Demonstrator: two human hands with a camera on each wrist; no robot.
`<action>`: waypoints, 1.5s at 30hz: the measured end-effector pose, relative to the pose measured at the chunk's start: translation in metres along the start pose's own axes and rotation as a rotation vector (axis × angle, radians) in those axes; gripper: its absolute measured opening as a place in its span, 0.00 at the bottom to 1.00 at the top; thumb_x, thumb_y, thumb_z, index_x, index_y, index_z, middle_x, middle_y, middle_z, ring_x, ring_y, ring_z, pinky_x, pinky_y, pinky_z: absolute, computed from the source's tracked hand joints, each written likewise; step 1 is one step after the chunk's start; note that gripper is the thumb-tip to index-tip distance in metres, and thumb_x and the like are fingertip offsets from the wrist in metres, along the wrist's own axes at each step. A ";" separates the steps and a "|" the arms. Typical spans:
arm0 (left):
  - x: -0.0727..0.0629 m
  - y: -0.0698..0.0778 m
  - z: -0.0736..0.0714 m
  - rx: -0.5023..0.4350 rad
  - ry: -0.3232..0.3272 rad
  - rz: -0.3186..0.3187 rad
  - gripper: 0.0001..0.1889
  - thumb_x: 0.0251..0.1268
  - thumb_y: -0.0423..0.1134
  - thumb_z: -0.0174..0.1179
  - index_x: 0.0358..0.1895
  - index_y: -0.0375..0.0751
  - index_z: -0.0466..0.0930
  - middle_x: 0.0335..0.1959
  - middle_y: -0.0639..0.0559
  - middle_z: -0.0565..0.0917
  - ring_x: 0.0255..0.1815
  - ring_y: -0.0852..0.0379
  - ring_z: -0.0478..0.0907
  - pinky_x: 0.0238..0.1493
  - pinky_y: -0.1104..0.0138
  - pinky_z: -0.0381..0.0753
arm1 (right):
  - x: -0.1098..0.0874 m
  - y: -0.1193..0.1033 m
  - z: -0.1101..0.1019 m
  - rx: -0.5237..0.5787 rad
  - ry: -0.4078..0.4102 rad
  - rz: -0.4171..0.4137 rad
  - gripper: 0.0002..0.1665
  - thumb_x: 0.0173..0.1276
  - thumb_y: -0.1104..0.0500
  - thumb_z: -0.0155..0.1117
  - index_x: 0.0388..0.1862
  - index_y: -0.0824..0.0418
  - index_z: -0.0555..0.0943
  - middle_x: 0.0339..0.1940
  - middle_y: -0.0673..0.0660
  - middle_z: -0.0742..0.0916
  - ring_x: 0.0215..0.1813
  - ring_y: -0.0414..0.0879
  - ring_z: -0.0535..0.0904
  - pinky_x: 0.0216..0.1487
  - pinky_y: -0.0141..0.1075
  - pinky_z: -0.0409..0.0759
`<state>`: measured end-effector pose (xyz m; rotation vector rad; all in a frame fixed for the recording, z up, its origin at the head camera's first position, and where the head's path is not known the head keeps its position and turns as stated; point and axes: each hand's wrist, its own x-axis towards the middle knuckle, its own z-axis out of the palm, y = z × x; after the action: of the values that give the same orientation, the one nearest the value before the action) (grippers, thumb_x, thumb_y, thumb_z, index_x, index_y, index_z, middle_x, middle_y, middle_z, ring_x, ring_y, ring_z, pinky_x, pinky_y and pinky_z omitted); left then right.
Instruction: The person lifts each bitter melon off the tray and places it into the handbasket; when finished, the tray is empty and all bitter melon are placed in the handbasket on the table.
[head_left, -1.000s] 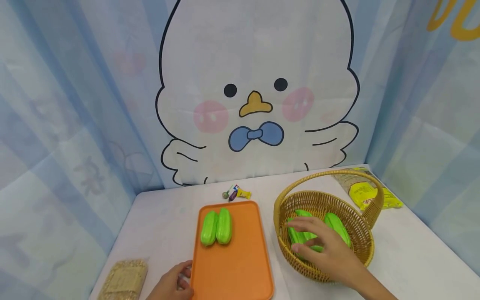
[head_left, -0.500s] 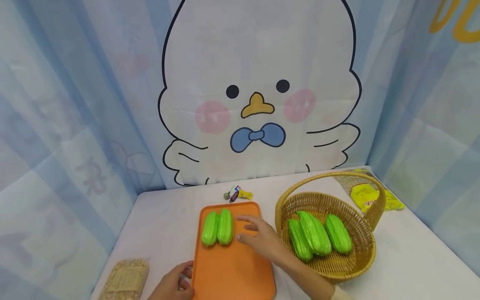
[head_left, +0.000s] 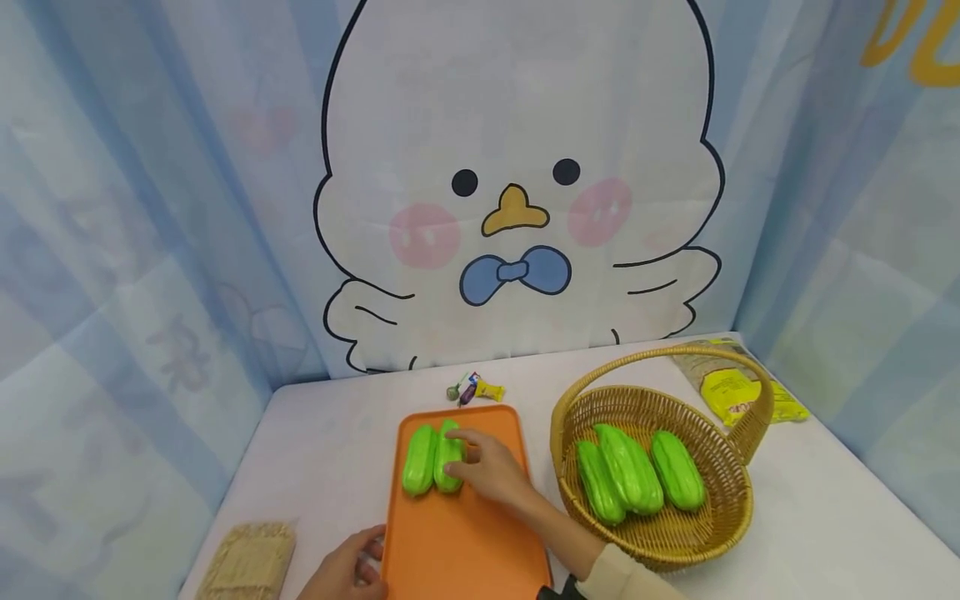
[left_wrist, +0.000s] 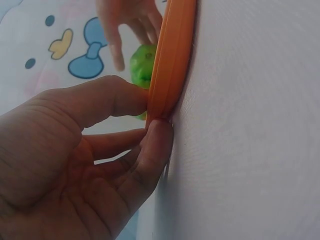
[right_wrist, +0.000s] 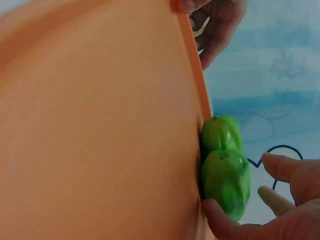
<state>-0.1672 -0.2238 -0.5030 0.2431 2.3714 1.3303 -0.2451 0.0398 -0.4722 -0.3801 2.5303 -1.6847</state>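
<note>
Left hand (head_left: 347,567): you pinch the tray's (head_left: 465,542) left rim.
Right hand (head_left: 491,468): has reached the right gourd (head_left: 447,454), your fingers spread about it, not gripping; now within grasp.
Left gourd (head_left: 418,462): beside it, both far left on the tray.

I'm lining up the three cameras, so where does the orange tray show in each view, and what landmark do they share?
Head: the orange tray is at lower centre, reaching the bottom edge.
Left wrist: the orange tray is a steep, edge-on strip at upper centre.
Right wrist: the orange tray fills the left and centre.
Shared landmark: the left hand at the tray's rim.
</note>
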 end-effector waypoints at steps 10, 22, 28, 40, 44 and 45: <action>0.000 0.003 0.001 -0.004 0.003 0.009 0.37 0.52 0.28 0.63 0.65 0.15 0.60 0.43 0.47 0.74 0.37 0.52 0.76 0.34 0.66 0.77 | 0.008 0.005 0.006 -0.096 0.000 -0.035 0.24 0.61 0.58 0.72 0.57 0.57 0.84 0.57 0.59 0.82 0.49 0.50 0.76 0.47 0.48 0.75; 0.003 0.004 0.003 0.017 0.023 -0.048 0.36 0.51 0.29 0.64 0.65 0.17 0.62 0.43 0.48 0.75 0.36 0.54 0.76 0.37 0.61 0.78 | 0.003 0.002 -0.001 -0.044 -0.005 0.005 0.24 0.60 0.55 0.73 0.57 0.52 0.84 0.60 0.60 0.81 0.56 0.56 0.80 0.49 0.48 0.79; 0.002 0.004 0.004 0.004 0.021 -0.054 0.36 0.51 0.29 0.63 0.65 0.17 0.62 0.43 0.48 0.75 0.37 0.53 0.76 0.37 0.61 0.78 | -0.020 -0.026 -0.027 0.077 -0.056 0.011 0.24 0.61 0.51 0.73 0.58 0.44 0.83 0.63 0.58 0.80 0.58 0.57 0.79 0.50 0.49 0.80; 0.004 0.006 0.005 0.005 0.012 -0.066 0.36 0.51 0.28 0.63 0.64 0.16 0.62 0.42 0.48 0.75 0.36 0.54 0.76 0.38 0.60 0.78 | -0.109 -0.073 -0.124 0.111 -0.155 -0.056 0.25 0.65 0.53 0.70 0.62 0.45 0.80 0.71 0.56 0.71 0.65 0.60 0.72 0.56 0.47 0.77; 0.004 0.006 0.004 0.016 0.015 -0.060 0.36 0.51 0.28 0.63 0.64 0.16 0.62 0.42 0.48 0.75 0.36 0.54 0.76 0.37 0.60 0.78 | -0.139 -0.074 -0.161 0.074 -0.145 -0.120 0.25 0.66 0.58 0.69 0.62 0.50 0.80 0.71 0.64 0.70 0.62 0.56 0.75 0.51 0.41 0.80; 0.004 0.006 0.004 0.017 0.016 -0.060 0.36 0.51 0.28 0.63 0.65 0.16 0.62 0.42 0.48 0.75 0.36 0.53 0.76 0.37 0.60 0.78 | -0.145 -0.074 -0.170 0.072 -0.144 -0.136 0.25 0.67 0.60 0.68 0.63 0.52 0.80 0.71 0.65 0.69 0.62 0.54 0.76 0.51 0.41 0.80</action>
<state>-0.1691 -0.2165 -0.5010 0.1658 2.3851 1.2901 -0.1268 0.2014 -0.3485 -0.6559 2.3832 -1.7195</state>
